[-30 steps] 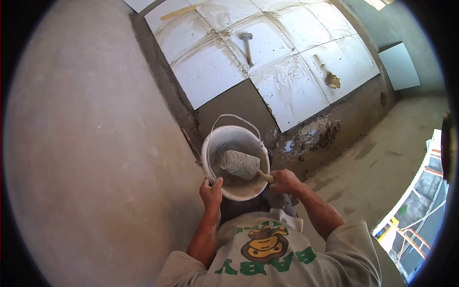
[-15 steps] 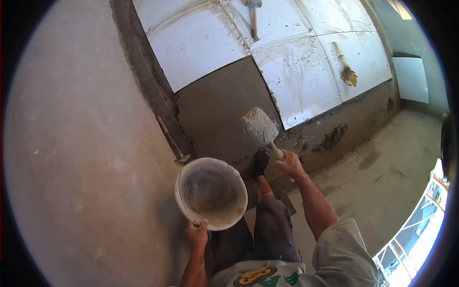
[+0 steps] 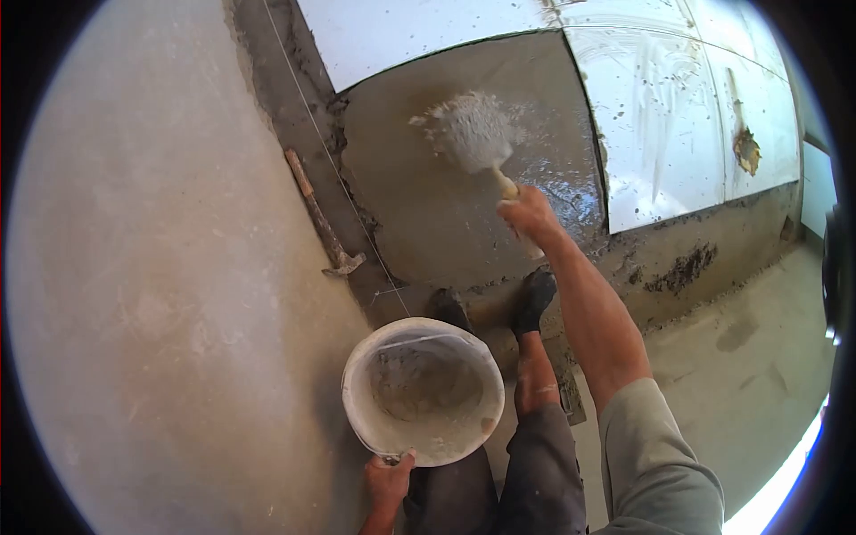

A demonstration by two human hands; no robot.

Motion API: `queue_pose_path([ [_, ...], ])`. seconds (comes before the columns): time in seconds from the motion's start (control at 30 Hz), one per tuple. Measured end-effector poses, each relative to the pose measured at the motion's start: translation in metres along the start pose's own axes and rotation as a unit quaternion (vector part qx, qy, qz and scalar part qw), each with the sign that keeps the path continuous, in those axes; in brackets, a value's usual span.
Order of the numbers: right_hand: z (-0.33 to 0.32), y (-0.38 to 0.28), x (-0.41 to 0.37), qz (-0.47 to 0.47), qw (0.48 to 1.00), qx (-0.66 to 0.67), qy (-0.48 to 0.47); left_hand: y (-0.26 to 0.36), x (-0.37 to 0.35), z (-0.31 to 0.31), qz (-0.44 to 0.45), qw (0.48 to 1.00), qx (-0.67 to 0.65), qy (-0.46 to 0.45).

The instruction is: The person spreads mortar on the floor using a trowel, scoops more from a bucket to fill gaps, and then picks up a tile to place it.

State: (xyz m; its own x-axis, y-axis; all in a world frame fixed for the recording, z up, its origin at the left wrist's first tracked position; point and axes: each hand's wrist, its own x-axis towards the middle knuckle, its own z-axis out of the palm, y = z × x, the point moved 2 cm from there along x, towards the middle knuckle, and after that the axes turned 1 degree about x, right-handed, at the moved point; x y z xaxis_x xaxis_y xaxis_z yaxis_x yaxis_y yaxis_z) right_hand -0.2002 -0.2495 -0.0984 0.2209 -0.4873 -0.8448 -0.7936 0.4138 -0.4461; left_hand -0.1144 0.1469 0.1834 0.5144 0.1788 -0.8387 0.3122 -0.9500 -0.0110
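Note:
My left hand (image 3: pixel 388 481) grips the near rim of a whitish bucket (image 3: pixel 363 401), which is tilted so its inside faces me. Grey cement paste (image 3: pixel 423 383) lies in its bottom. My right hand (image 3: pixel 528 214) is closed round the handle of a trowel (image 3: pixel 502 181), stretched out over a damp grey mortar bed (image 3: pixel 401 205). Pale wet cement (image 3: pixel 480 129) covers the trowel's blade and splashes to its left, blurring the blade's outline. A shiny wet patch (image 3: pixel 571 192) shows to the right of the handle.
White smeared tiles (image 3: pixel 660 116) border the bed at the back and right. A taut string (image 3: pixel 312 116) runs along its left side. A hammer (image 3: pixel 316 218) lies beside the plastered wall (image 3: pixel 169 267). My feet (image 3: pixel 535 299) stand at the near edge of the bed.
My right hand has swung the trowel forward over the bed, and cement now splashes from it. A wet shine has appeared on the mortar. The bucket stays in my left hand; the view has shifted.

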Motion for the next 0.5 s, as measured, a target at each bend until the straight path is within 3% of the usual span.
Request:
queue_pose_path([
  [0.07,0.014,-0.023,0.016,-0.022,0.993,-0.081,-0.079,-0.006,0.004,0.006,0.000,1.000,-0.012,-0.008],
  [0.2,0.038,-0.060,0.039,-0.045,0.993,-0.092,-0.057,-0.034,0.016,0.021,-0.010,1.000,0.015,-0.008],
  [0.3,0.033,-0.078,0.045,-0.058,0.981,-0.158,-0.095,-0.035,0.017,0.029,-0.006,1.000,0.006,-0.023],
  [0.5,-0.012,-0.060,0.029,-0.005,0.999,-0.018,-0.044,-0.018,0.013,0.036,0.004,0.998,-0.062,-0.008],
])
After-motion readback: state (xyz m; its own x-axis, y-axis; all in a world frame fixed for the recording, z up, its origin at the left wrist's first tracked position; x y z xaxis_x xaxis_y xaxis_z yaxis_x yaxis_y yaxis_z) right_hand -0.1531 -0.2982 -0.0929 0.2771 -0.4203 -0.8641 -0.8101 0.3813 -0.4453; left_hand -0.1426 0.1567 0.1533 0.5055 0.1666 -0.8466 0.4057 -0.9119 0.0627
